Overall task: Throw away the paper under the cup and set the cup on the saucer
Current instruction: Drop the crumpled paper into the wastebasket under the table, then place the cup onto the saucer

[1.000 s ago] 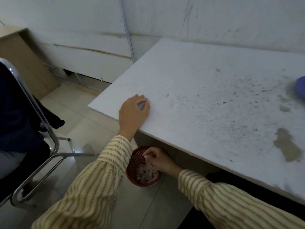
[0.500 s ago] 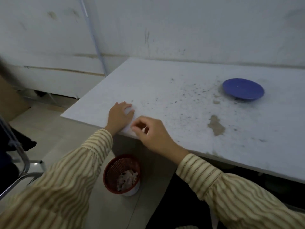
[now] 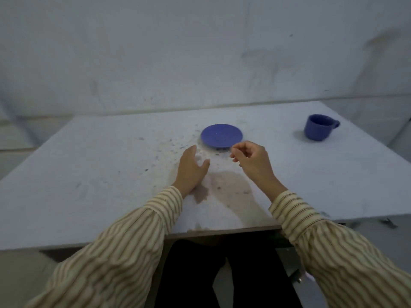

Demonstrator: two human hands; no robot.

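- Saucer [image 3: 221,135] sits mid-table, bare; cup [image 3: 318,127] stands well right of it, near the table [image 3: 89,174] edge.
- My left hand [image 3: 191,172] lies flat, released, just before the saucer.
- My right hand [image 3: 251,161] hovers loosely curled, holding nothing, at the saucer's near rim.

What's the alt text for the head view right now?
Two bare hands in striped sleeves hover over a stained white table: the left hand open and flat, the right hand loosely curled, both empty. A round blue saucer lies just beyond them, with nothing on it. A blue ceramic cup stands apart at the far right, handle pointing right.
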